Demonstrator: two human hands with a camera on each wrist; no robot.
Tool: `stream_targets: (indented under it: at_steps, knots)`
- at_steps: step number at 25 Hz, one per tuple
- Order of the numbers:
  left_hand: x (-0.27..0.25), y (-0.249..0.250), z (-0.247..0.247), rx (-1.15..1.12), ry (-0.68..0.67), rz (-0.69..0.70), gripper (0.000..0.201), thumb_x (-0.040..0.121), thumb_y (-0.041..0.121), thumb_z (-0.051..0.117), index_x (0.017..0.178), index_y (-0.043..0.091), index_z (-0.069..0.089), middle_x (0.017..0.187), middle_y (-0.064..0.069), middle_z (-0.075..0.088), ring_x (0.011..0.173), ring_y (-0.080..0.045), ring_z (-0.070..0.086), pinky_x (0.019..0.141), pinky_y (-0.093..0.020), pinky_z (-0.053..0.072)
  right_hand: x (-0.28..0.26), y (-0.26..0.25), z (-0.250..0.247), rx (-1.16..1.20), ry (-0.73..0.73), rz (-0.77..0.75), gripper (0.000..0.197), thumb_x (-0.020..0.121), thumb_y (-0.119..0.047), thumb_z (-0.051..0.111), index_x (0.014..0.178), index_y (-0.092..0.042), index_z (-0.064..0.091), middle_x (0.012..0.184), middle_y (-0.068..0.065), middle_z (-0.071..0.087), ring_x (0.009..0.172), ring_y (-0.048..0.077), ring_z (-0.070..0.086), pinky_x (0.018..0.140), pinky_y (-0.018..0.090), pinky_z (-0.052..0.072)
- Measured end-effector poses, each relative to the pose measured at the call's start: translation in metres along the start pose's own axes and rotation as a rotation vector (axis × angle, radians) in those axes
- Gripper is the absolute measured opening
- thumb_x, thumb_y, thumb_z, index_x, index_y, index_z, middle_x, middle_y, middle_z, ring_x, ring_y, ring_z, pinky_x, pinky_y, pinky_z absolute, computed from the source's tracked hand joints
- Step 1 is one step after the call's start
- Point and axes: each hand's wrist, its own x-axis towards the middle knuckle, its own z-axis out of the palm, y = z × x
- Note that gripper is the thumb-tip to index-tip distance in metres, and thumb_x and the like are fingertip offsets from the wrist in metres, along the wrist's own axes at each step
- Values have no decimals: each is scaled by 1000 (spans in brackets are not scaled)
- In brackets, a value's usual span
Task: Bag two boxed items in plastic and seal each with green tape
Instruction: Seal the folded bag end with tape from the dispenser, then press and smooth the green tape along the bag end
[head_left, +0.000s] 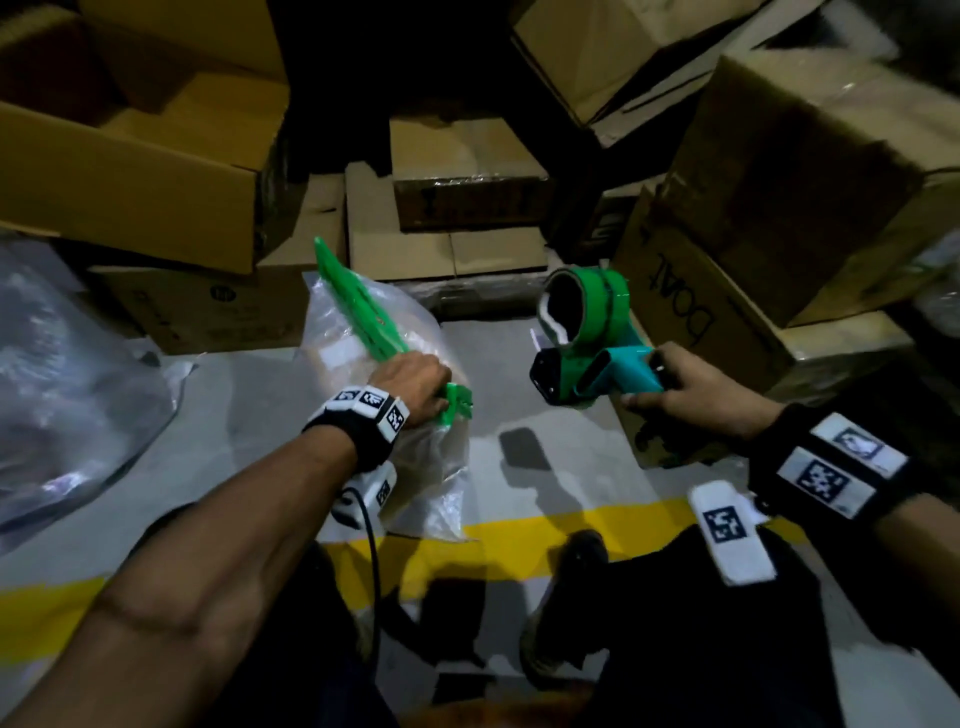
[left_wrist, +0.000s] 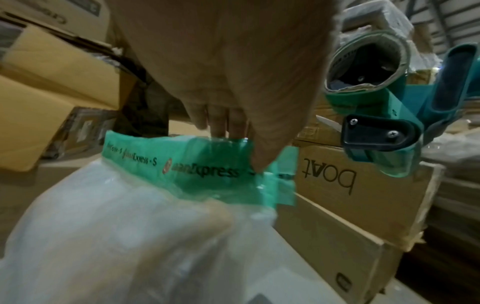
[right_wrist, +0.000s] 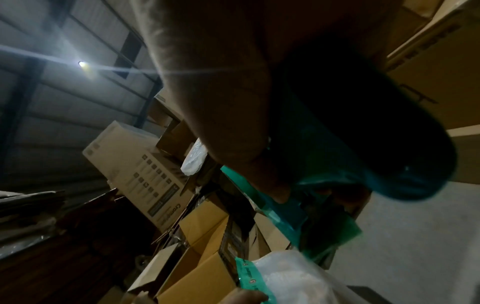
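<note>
Green tape (head_left: 363, 312) is running along the folded top of a clear plastic bag (head_left: 410, 467) that is lying on the grey floor (head_left: 545, 415), with a pale boxed item showing dimly through the plastic. The left hand (head_left: 415, 379) is resting on the near end of that strip – in the left wrist view its fingers (left_wrist: 221, 121) are lying close together and pressing down on the printed tape, the thumb laid along it. The right hand (head_left: 696, 395) is holding a tape dispenser (head_left: 587, 338) just beside the bag, apart from it – fingers curling round the teal handle, the green roll pointing up. Cardboard boxes (head_left: 769, 208) are standing all round, and a yellow line (head_left: 519, 540) is crossing the floor near the person's shoe (head_left: 566, 597).
</note>
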Motion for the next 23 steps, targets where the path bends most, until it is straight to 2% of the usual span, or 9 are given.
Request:
stream_targets:
  at_steps: [3,7,8,10,11,13,15,19,23]
  knots:
    - [-19,18,-5,15,114,-4,32,88,27,52,117,15,59,116,-8,59,109,-31,55,89,-36,43,-18,-1,-5,19,52,-3,39,92,-12,62,123,-11,38,98,19,59,73,34,65,73,60,56]
    - [-30,45,-30,28,259,34,29,85,28,55,108,14,64,106,-11,65,102,-33,58,89,-36,42,-36,-4,-31,72,96,-49,46,94,-18,58,137,-15,43,102,19,64,73,27,64,62,41,56]
    - [-28,52,-39,39,279,37,28,84,29,56,106,15,66,103,-10,67,100,-32,59,88,-36,43,-37,-6,-42,45,139,-87,48,94,-21,60,139,-16,45,107,15,64,77,23,64,67,41,56]
    - [-20,68,-58,60,305,32,26,82,32,60,100,16,69,97,-8,68,94,-30,60,84,-36,45,-36,-14,-65,-159,268,-168,49,93,-28,61,139,-21,47,121,6,61,95,19,61,86,41,54]
    - [-13,76,-70,63,322,35,25,81,32,60,99,16,69,95,-8,69,93,-29,61,83,-36,45,-32,-19,-78,-328,349,-198,49,93,-33,60,140,-24,46,125,4,58,102,19,58,90,41,51]
    - [6,93,-92,59,352,36,28,85,35,56,104,18,68,101,-5,68,98,-27,59,86,-35,44,-21,-31,-103,-653,537,-267,48,94,-38,55,140,-29,43,123,3,54,105,21,54,84,39,50]
    - [31,109,-111,57,402,41,31,91,38,48,113,21,62,112,-3,63,107,-24,54,91,-34,40,-3,-39,-133,-792,695,-301,51,94,-37,53,142,-30,38,124,5,52,106,23,52,79,37,50]
    - [85,141,-141,30,473,96,32,95,40,40,118,23,55,115,-1,58,107,-20,49,90,-32,37,51,-46,-201,-872,846,-174,51,93,-33,54,141,-25,37,123,12,48,109,31,49,75,37,42]
    - [127,165,-146,-2,481,124,32,95,41,40,119,24,54,113,1,56,106,-17,48,92,-31,37,113,-43,-258,-793,990,36,35,93,-31,56,125,-21,48,119,14,50,109,34,50,75,41,42]
